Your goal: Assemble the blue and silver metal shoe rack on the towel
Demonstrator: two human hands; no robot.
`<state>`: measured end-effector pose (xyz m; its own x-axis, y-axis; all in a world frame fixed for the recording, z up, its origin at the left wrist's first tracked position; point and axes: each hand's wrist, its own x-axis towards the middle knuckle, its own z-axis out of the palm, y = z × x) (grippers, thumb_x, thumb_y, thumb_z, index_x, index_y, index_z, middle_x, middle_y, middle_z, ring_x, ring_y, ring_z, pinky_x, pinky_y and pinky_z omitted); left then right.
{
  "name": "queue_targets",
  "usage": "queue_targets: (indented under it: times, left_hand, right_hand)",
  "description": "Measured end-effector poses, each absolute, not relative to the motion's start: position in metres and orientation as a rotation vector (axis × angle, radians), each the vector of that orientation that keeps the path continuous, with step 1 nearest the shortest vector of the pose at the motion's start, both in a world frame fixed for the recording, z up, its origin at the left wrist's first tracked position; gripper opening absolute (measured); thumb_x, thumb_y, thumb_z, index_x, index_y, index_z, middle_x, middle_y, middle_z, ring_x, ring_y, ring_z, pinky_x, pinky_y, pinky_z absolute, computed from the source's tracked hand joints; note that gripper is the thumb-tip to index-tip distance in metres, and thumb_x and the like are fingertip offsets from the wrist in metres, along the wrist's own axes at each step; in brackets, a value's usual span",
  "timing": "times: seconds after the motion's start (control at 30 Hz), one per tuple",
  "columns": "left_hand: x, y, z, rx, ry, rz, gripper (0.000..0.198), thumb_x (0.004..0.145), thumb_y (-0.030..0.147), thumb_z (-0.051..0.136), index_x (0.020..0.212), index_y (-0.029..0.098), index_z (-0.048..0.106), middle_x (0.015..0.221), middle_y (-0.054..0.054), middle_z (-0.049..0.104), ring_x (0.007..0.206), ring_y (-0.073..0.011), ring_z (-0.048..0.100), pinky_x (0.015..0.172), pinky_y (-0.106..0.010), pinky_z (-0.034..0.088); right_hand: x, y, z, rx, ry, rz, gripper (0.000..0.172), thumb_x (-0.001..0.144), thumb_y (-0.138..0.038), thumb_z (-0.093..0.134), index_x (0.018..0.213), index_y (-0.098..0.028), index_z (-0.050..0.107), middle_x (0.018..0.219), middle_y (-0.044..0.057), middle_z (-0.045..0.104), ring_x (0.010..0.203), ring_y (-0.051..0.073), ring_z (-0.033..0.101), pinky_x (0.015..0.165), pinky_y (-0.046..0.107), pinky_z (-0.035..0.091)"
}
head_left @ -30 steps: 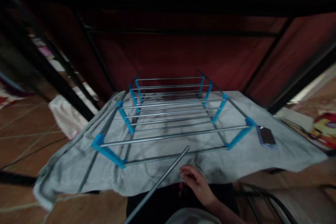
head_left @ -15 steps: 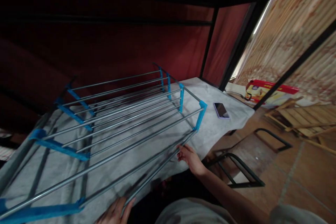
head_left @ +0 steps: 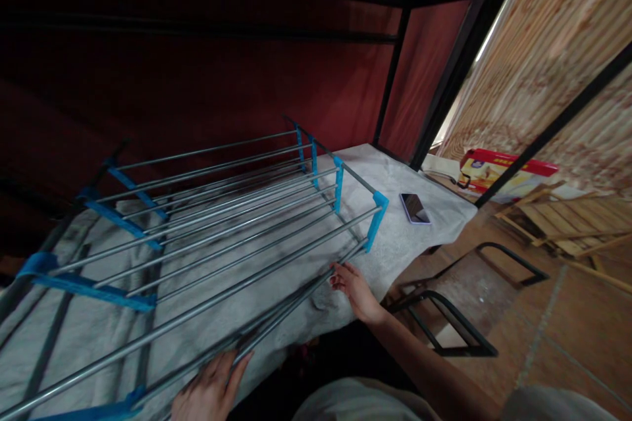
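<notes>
A rack of grey metal rods with blue plastic connectors (head_left: 376, 218) lies across the grey cloth (head_left: 395, 177). Along its near side, a separate grey tube (head_left: 281, 322) slants close to the rack's front bottom rod. My left hand (head_left: 210, 385) is wrapped over this tube from above near the bottom edge of the view; its lower end is hidden. Farther right, my right hand (head_left: 354, 291) has its fingers curled at the tube's other end, close to the rack's front right blue connector.
A phone (head_left: 415, 208) rests on the cloth right of the rack. Black frame posts (head_left: 444, 92) rise at the back. To the right are a metal-framed chair (head_left: 494, 283), a slatted wooden piece (head_left: 567, 217) and a red and yellow box (head_left: 508, 171).
The tube has moved away from my body, closer to the rack's front bottom rod. My left hand moved forward with it. My right hand shifted slightly up and left.
</notes>
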<state>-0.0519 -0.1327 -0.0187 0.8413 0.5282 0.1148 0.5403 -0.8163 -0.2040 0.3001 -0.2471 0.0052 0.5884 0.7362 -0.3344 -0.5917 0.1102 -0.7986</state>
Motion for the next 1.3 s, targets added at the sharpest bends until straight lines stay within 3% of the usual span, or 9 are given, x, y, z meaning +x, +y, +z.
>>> queue_targets:
  times: [0.2,0.57,0.8,0.93,1.07,1.3]
  left_hand:
    - [-0.041,-0.125,-0.004,-2.809,-0.802,-0.07,0.058,0.088,-0.001,0.04,0.123,0.029,0.076,0.12,-0.007,0.077,0.104,-0.0254,0.076,0.078,-0.034,0.063]
    - [-0.037,-0.107,-0.004,-2.775,-0.616,-0.35,0.058,0.098,0.003,0.028,0.112,0.027,0.079,0.104,-0.007,0.079,0.088,-0.0197,0.076,0.071,-0.027,0.057]
    - [-0.012,-0.11,0.027,-2.751,-0.667,-0.577,0.047,0.111,0.038,0.035,0.093,0.019,0.074,0.083,-0.005,0.076,0.07,-0.0191,0.073,0.065,-0.029,0.052]
    - [-0.001,-0.121,0.034,-2.768,-0.772,-0.523,0.041,0.111,0.034,0.036,0.095,0.018,0.071,0.08,-0.004,0.073,0.07,-0.0202,0.071,0.068,-0.032,0.05]
    - [0.007,-0.132,0.04,-2.881,-0.968,-0.339,0.031,0.11,0.032,0.042,0.098,0.02,0.068,0.09,-0.005,0.073,0.082,-0.0215,0.07,0.075,-0.033,0.049]
    - [0.013,-0.14,0.046,-2.902,-1.113,-0.277,0.025,0.108,0.036,0.049,0.102,0.018,0.065,0.093,-0.005,0.07,0.085,-0.0216,0.067,0.078,-0.036,0.049]
  right_hand:
    - [0.302,-0.243,0.008,-1.07,-0.118,0.951,0.044,0.061,-0.055,0.092,0.081,-0.021,0.072,0.07,0.001,0.063,0.067,0.017,0.059,0.063,0.031,0.047]
    - [0.304,-0.244,0.009,-1.069,-0.114,0.96,0.034,0.069,-0.048,0.089,0.083,-0.021,0.075,0.071,0.002,0.066,0.067,0.016,0.061,0.062,0.029,0.05]
    - [0.306,-0.243,0.013,-1.027,-0.096,0.994,0.034,0.069,-0.046,0.09,0.086,-0.02,0.075,0.073,0.001,0.067,0.069,0.016,0.062,0.063,0.028,0.049]
    - [0.301,-0.25,0.011,-1.039,-0.107,1.077,0.034,0.065,-0.042,0.093,0.084,-0.021,0.075,0.077,0.0,0.07,0.072,0.014,0.064,0.066,0.025,0.05]
    - [0.295,-0.258,0.002,-1.143,-0.157,1.192,0.033,0.063,-0.041,0.094,0.082,-0.022,0.075,0.093,0.003,0.077,0.079,0.015,0.067,0.071,0.026,0.054]
    - [0.28,-0.264,-0.009,-1.237,-0.281,1.424,0.045,0.065,-0.048,0.093,0.1,-0.024,0.08,0.103,0.007,0.078,0.088,0.021,0.071,0.077,0.031,0.058]
